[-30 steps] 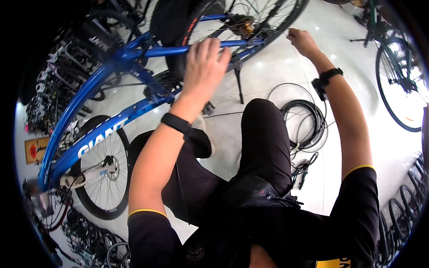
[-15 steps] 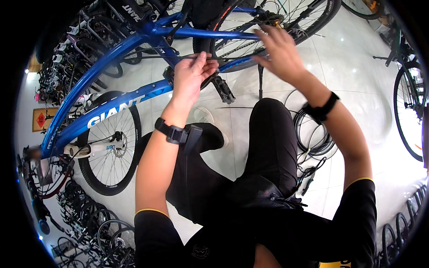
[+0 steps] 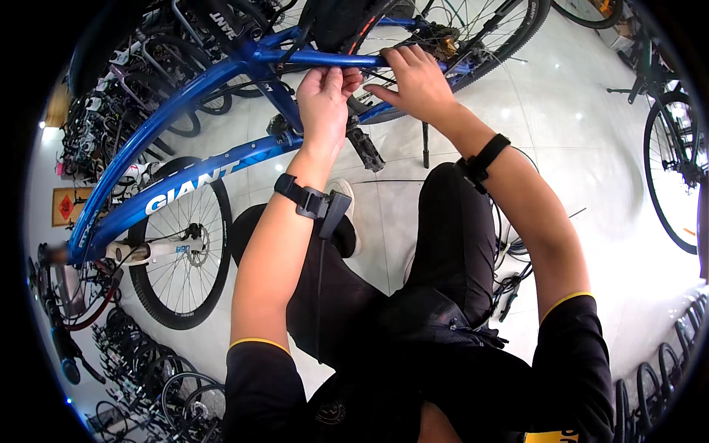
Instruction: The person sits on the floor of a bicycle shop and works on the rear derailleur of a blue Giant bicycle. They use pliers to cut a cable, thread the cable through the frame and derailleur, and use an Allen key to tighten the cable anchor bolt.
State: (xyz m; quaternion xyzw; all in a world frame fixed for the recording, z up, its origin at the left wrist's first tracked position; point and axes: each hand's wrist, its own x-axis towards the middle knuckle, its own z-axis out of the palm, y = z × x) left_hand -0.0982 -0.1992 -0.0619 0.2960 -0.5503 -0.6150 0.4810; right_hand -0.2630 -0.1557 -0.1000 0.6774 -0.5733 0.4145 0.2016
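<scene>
A blue bicycle frame (image 3: 151, 125) spans the upper left, its rear wheel at the top. Just under the upper rear frame tube (image 3: 325, 57), my left hand (image 3: 323, 107) has thumb and forefinger pinched on a thin black cable, mostly hidden by the fingers and tube. Farther back along that tube, my right hand (image 3: 419, 83) lays its fingers over the top, thumb spread apart below; nothing shows in its grasp. A black pedal (image 3: 365, 150) hangs below my left hand. The rear sprockets (image 3: 443, 42) are beyond my right hand.
A kickstand (image 3: 425, 144) reaches the pale tiled floor. Coiled black cables (image 3: 509, 247) lie beside my right knee. The front wheel (image 3: 181, 247) stands at left. Rows of bicycles fill the left side, and another bicycle (image 3: 676, 148) stands at far right.
My right hand has come left and settled on the upper rear tube. My left hand has risen slightly to the right, close under that tube, bringing the cable up.
</scene>
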